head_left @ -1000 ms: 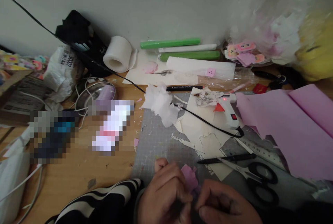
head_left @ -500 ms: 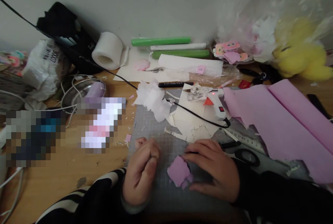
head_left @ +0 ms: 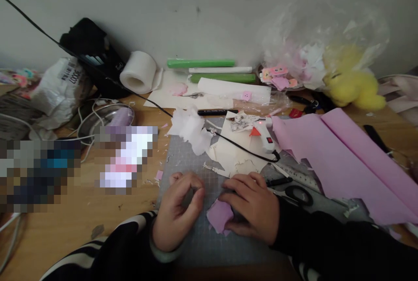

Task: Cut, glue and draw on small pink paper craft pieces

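A small pink-purple sheet cutout (head_left: pixel 220 216) with uneven edges lies on the grey cutting mat (head_left: pixel 192 252). Over its right edge is my right hand (head_left: pixel 253 207), with thumb and fingers closed on that edge. To the left of the cutout my left hand (head_left: pixel 178 211) hovers above the mat, its thumb and forefinger curled together in a pinch; whatever they may hold is too small or hidden to name.
Scissors (head_left: pixel 298 195) and a ruler (head_left: pixel 300 175) lie right of my hands, beside a large pink sheet (head_left: pixel 352 163). A white glue gun (head_left: pixel 266 137) with a black cord rests on paper scraps behind. Crumpled white tissue (head_left: pixel 191 131) and a blurred phone (head_left: pixel 129 159) are leftward.
My right hand has moved left and closed onto the cutout's edge. My left hand's fist has loosened into a thumb-and-forefinger pinch. The head view has shifted slightly.
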`<act>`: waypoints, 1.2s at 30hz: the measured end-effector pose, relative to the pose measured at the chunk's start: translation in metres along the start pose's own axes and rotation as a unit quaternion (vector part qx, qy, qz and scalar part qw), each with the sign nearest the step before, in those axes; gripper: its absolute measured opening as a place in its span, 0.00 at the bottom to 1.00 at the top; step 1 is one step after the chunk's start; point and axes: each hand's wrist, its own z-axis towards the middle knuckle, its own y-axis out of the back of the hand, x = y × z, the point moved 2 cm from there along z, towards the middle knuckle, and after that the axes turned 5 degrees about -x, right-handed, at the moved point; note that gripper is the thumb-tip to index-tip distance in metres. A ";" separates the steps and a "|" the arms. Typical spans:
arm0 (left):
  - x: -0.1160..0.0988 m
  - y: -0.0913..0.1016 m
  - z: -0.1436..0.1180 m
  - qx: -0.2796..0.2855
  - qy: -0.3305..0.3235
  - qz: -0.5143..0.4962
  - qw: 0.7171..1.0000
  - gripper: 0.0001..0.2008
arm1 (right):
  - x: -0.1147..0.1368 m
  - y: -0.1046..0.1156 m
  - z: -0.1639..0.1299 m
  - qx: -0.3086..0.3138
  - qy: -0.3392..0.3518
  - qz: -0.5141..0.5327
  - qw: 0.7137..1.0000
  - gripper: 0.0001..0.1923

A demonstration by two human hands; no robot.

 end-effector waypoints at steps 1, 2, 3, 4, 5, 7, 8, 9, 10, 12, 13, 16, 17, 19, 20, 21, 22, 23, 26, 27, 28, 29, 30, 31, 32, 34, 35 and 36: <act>0.000 0.000 0.000 0.000 0.000 0.002 1.000 0.09 | 0.000 0.000 0.000 -0.004 0.003 0.000 1.000 0.19; 0.000 0.000 0.001 -0.001 0.001 0.004 1.000 0.10 | 0.001 0.001 0.000 -0.002 0.002 0.001 1.000 0.19; -0.001 0.000 0.001 -0.002 0.000 0.006 1.000 0.10 | 0.001 0.001 0.000 0.004 -0.003 0.001 1.000 0.21; -0.001 0.000 0.002 -0.002 0.000 0.008 1.000 0.09 | 0.001 0.001 0.000 0.017 -0.011 -0.001 1.000 0.23; -0.001 0.001 0.003 -0.002 0.000 0.010 1.000 0.09 | 0.001 0.001 0.000 0.033 -0.018 -0.005 0.999 0.24; -0.002 0.001 0.003 -0.001 0.000 0.013 1.000 0.10 | 0.003 0.001 0.002 0.066 -0.030 -0.011 0.997 0.26; -0.002 0.001 0.004 0.000 0.000 0.014 1.000 0.10 | 0.003 0.001 0.002 0.080 -0.033 -0.011 0.996 0.25; -0.002 0.001 0.004 0.001 0.001 0.015 1.000 0.10 | 0.004 0.002 0.003 0.089 -0.037 -0.007 0.995 0.23; -0.002 0.001 0.004 0.001 0.002 0.015 1.000 0.10 | 0.005 0.003 0.004 0.095 -0.043 -0.001 0.995 0.21; -0.002 0.001 0.003 0.003 0.004 0.014 1.000 0.10 | 0.006 0.004 0.007 0.103 -0.058 0.020 0.993 0.17; -0.001 0.001 0.003 0.004 0.006 0.014 1.000 0.10 | 0.006 0.005 0.008 0.103 -0.065 0.033 0.992 0.14; -0.001 0.001 0.003 0.008 0.009 0.013 1.000 0.10 | 0.006 0.004 0.010 0.094 -0.079 0.073 0.990 0.06; -0.001 0.001 0.003 0.009 0.009 0.012 1.000 0.09 | 0.006 0.003 0.010 0.091 -0.082 0.085 0.989 0.04; -0.001 0.001 0.003 0.010 0.008 0.011 1.000 0.09 | 0.006 0.002 0.010 0.086 -0.088 0.110 0.986 0.03; -0.001 0.001 0.003 0.011 0.009 0.011 1.000 0.10 | 0.006 0.001 0.009 0.083 -0.089 0.122 0.985 0.02; -0.001 0.001 0.003 0.011 0.009 0.012 1.000 0.10 | 0.006 0.001 0.009 0.079 -0.091 0.133 0.984 0.02; -0.001 0.001 0.004 0.012 0.009 0.012 1.000 0.10 | 0.006 0.000 0.008 0.075 -0.092 0.142 0.983 0.02; -0.002 0.001 0.004 0.012 0.009 0.012 1.000 0.10 | 0.006 0.000 0.008 0.072 -0.095 0.150 0.981 0.03; -0.002 0.002 0.005 0.011 0.008 0.012 1.000 0.10 | 0.005 0.001 0.006 0.061 -0.103 0.168 0.978 0.03; -0.002 0.002 0.005 0.010 0.008 0.011 1.000 0.09 | 0.005 0.001 0.006 0.057 -0.104 0.174 0.978 0.03; -0.002 0.002 0.005 0.009 0.008 0.012 1.000 0.09 | 0.005 0.001 0.006 0.053 -0.104 0.178 0.977 0.03; -0.001 0.002 0.005 0.009 0.008 0.012 1.000 0.09 | 0.005 0.002 0.005 0.048 -0.103 0.182 0.977 0.03; -0.001 0.002 0.005 0.010 0.009 0.012 1.000 0.09 | 0.005 0.002 0.005 0.045 -0.100 0.186 0.976 0.04; -0.001 0.002 0.004 0.011 0.009 0.012 1.000 0.09 | 0.005 0.002 0.005 0.041 -0.096 0.190 0.976 0.04; -0.001 0.002 0.003 0.012 0.010 0.013 1.000 0.09 | 0.005 0.002 0.004 0.035 -0.090 0.193 0.976 0.04; 0.000 0.002 0.003 0.014 0.011 0.014 1.000 0.09 | 0.005 0.002 0.004 0.028 -0.077 0.194 0.978 0.05; 0.000 0.002 0.003 0.013 0.011 0.015 1.000 0.08 | 0.005 0.002 0.003 0.026 -0.070 0.193 0.978 0.05; 0.001 0.003 0.003 0.013 0.011 0.015 1.000 0.08 | 0.006 0.002 0.003 0.023 -0.064 0.192 0.979 0.06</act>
